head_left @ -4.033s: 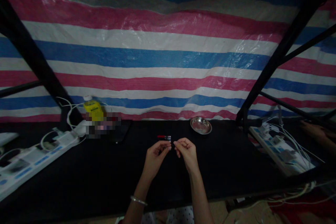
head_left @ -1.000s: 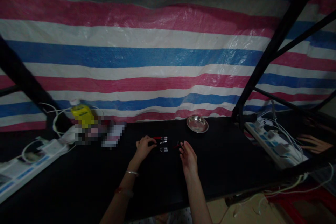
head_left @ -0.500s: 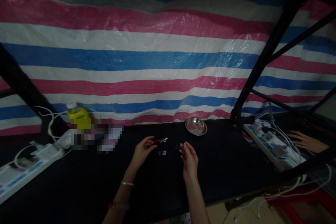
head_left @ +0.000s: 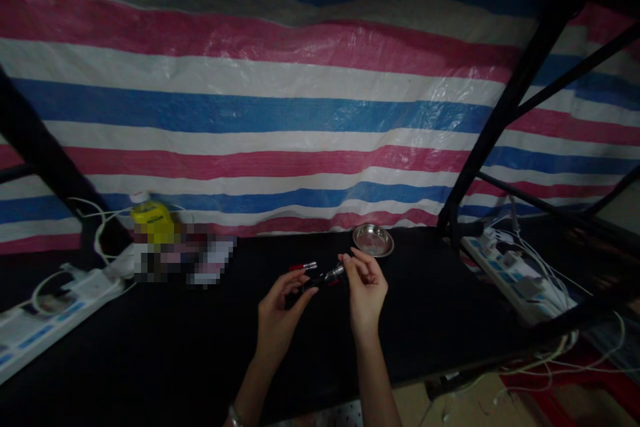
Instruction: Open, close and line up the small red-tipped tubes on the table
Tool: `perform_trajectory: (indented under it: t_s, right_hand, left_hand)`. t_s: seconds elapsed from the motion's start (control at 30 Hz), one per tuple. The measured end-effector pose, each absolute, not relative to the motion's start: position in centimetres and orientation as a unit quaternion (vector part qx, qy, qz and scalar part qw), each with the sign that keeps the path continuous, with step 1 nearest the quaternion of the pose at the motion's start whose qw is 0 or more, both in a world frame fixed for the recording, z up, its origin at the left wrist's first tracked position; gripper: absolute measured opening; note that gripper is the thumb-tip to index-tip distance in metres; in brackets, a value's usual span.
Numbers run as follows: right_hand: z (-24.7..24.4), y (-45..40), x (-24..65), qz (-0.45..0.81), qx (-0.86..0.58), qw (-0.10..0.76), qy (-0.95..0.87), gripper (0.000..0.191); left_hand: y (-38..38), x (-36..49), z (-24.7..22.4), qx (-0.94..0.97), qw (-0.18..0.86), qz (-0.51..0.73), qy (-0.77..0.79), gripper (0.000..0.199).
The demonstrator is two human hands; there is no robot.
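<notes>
I see my left hand (head_left: 280, 307) and right hand (head_left: 366, 283) both pinching one small dark piece (head_left: 325, 277), fingers closed on it, just above the black bench (head_left: 450, 307). A red-tipped piece (head_left: 303, 267) lies near, a metal dish (head_left: 373, 240) behind.

A dimly lit black tabletop (head_left: 150, 340) stands against a red, white and blue striped tarpaulin wall (head_left: 280, 113), with black metal frame bars (head_left: 493, 127) rising at its right end and beige floor (head_left: 450, 403) visible below its front edge.
</notes>
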State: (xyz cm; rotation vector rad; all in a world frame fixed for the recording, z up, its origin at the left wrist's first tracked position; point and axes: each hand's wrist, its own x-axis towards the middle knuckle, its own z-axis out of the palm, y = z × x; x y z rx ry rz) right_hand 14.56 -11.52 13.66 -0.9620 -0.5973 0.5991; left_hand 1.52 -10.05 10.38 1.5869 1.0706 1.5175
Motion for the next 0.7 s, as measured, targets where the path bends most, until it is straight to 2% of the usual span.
perform_trajectory:
  t_s: [0.23, 0.5, 0.7]
  right_hand:
    - [13.9, -12.2, 14.6, 0.252, -0.436, 0.825, -0.257, 0.037]
    - [14.8, -13.3, 13.7, 0.275, -0.452, 0.774, -0.347, 0.025]
    - [14.8, -13.7, 13.5, 0.276, -0.447, 0.757, -0.388, 0.030]
  left_hand:
    - [-10.8, 1.6, 10.4, 0.595, 0.330, 0.599, 0.421, 0.035]
    - [-11.4, 2.2, 11.5, 0.564, 0.342, 0.627, 0.414, 0.033]
    - [-11.7, 2.6, 11.9, 0.543, 0.377, 0.628, 0.411, 0.037]
